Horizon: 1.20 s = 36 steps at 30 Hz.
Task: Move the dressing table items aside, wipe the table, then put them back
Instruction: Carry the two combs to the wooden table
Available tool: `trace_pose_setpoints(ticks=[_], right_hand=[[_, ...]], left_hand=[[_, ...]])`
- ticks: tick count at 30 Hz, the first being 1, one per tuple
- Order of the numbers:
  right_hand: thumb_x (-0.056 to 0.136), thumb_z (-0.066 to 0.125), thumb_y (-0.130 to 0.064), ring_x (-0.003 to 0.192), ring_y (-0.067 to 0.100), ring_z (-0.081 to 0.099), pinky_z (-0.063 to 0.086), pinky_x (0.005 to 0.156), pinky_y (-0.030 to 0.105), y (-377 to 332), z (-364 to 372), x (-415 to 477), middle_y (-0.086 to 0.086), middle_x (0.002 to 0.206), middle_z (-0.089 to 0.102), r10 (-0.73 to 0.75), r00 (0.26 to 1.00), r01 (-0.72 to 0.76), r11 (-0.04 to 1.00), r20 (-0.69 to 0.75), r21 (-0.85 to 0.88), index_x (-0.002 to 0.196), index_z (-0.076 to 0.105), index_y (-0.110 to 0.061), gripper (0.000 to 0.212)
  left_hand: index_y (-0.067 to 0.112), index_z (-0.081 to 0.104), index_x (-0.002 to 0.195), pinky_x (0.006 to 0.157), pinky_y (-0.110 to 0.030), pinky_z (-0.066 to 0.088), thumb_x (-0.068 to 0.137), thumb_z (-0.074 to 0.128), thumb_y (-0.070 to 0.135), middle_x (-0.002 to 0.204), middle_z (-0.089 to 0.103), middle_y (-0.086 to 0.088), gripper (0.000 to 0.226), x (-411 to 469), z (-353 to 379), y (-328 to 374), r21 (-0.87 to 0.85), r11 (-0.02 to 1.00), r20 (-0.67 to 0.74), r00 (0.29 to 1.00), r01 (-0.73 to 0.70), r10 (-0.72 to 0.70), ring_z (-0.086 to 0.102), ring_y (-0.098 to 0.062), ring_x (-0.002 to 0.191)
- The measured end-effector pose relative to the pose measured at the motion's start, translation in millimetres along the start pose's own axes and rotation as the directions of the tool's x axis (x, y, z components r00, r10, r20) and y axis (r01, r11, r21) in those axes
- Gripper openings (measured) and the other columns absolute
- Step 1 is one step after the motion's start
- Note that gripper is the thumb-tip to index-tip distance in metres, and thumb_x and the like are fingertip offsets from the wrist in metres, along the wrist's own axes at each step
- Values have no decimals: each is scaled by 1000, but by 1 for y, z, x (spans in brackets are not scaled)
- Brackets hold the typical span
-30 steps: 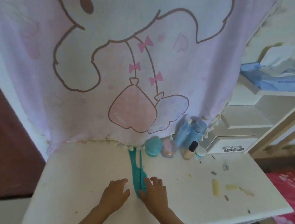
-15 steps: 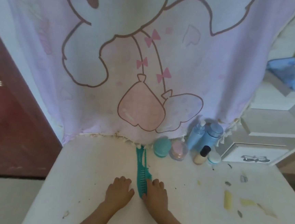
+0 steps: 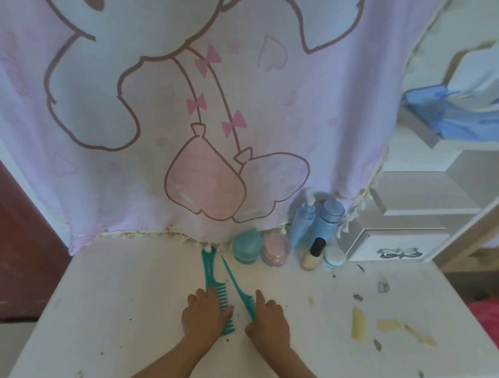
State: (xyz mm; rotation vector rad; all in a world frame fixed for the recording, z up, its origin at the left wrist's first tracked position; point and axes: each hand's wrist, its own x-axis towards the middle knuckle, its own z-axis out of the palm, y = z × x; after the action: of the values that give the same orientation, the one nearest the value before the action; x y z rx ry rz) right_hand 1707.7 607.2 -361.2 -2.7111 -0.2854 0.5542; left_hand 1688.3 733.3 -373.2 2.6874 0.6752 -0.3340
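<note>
Hands: left hand [image 3: 205, 314] and right hand [image 3: 267, 320] lie side by side, palms down, on the white dressing table [image 3: 127, 298], each on a teal comb.
Left grip: thumb laid across the teeth of the wide-tooth comb [image 3: 208, 268], fingers curled over its spine, holding it flat on the top.
Right grip: forefinger straight, other fingers curled; the toothed end of the tail comb [image 3: 234, 281] runs in between forefinger and thumb, pinched.
Comb axes: both lie lengthwise away from the person. The wide comb's handle points out past the left fingertips; the tail comb's thin tip slants out and leftward, so the two draw closer at their far ends.
Arms: bare forearms come in from the near edge and spread apart toward the hands.
Beyond the right hand: teal jar [image 3: 246, 247], pink jar [image 3: 276, 250], black-capped bottle [image 3: 313, 254], small white jar [image 3: 334, 256], and two blue bottles [image 3: 317, 222] behind them.
Beyond both: a pink printed cloth [image 3: 157, 120] hangs to the table's back edge.
Right of the right hand: yellow smears [image 3: 358, 323] and dark specks.
</note>
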Motion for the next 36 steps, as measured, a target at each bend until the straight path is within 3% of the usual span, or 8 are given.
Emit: trace_pose_setpoints(ticks=[4, 9, 15, 22, 26, 30, 36], right_hand=[[85, 44, -12, 116, 23, 41, 41, 90, 29, 14, -10, -8, 9, 123, 46, -4, 999, 5, 1000, -35, 24, 145, 15, -24, 68], [86, 44, -11, 114, 21, 43, 43, 88, 28, 25, -18, -11, 7, 120, 48, 13, 996, -7, 998, -88, 66, 144, 17, -26, 67], [86, 45, -13, 111, 19, 45, 44, 87, 27, 28, -22, -12, 6, 120, 49, -3, 996, 10, 998, -93, 69, 143, 18, -29, 65], [87, 44, -12, 113, 18, 42, 44, 87, 26, 24, -20, -11, 4, 122, 45, -120, 991, 120, 993, -61, 1, 143, 19, -28, 63], [87, 44, -14, 118, 18, 39, 43, 90, 25, 17, -12, -11, 2, 126, 41, -221, 975, 221, 975, 8, -33, 143, 19, -29, 62], [88, 43, -15, 120, 18, 37, 41, 90, 25, 1, -2, -14, 2, 128, 39, -316, 946, 321, 945, 75, -60, 143, 19, -28, 61], [86, 45, -15, 116, 21, 40, 41, 84, 29, -59, 20, -27, 6, 123, 43, -495, 859, 507, 858, 129, -85, 140, 28, -21, 56]], left_hand=[[15, 21, 140, 87, -31, 42, 88, 48, 44, 126, 41, -7, 66, 5, 4, 9, 27, 999, 1, 999, 47, -47, 40, -24, 118], [13, 19, 139, 88, -33, 43, 85, 53, 33, 126, 37, -12, 67, 10, 4, 14, -62, 990, 35, 991, 130, -128, 39, -28, 117], [13, 22, 130, 84, -34, 45, 77, 59, 28, 119, 37, -14, 66, 9, -3, 12, -161, 957, 44, 970, 243, -239, 42, -29, 108], [7, 26, 128, 83, -34, 44, 79, 60, 20, 114, 34, -15, 61, -3, -14, 1, -355, 910, -32, 970, 215, -242, 45, -32, 105], [5, 39, 121, 87, -33, 42, 77, 62, 14, 97, 33, -6, 50, -25, -15, -22, -463, 870, -127, 959, 168, -253, 44, -25, 90], [6, 44, 121, 80, -32, 38, 71, 67, 8, 93, 42, -6, 54, -58, -15, -52, -552, 812, -198, 916, 190, -349, 45, -24, 86], [4, 50, 110, 76, -39, 49, 68, 68, 4, 90, 54, -9, 46, -111, -27, -111, -695, 676, -251, 799, 244, -546, 56, -32, 87]])
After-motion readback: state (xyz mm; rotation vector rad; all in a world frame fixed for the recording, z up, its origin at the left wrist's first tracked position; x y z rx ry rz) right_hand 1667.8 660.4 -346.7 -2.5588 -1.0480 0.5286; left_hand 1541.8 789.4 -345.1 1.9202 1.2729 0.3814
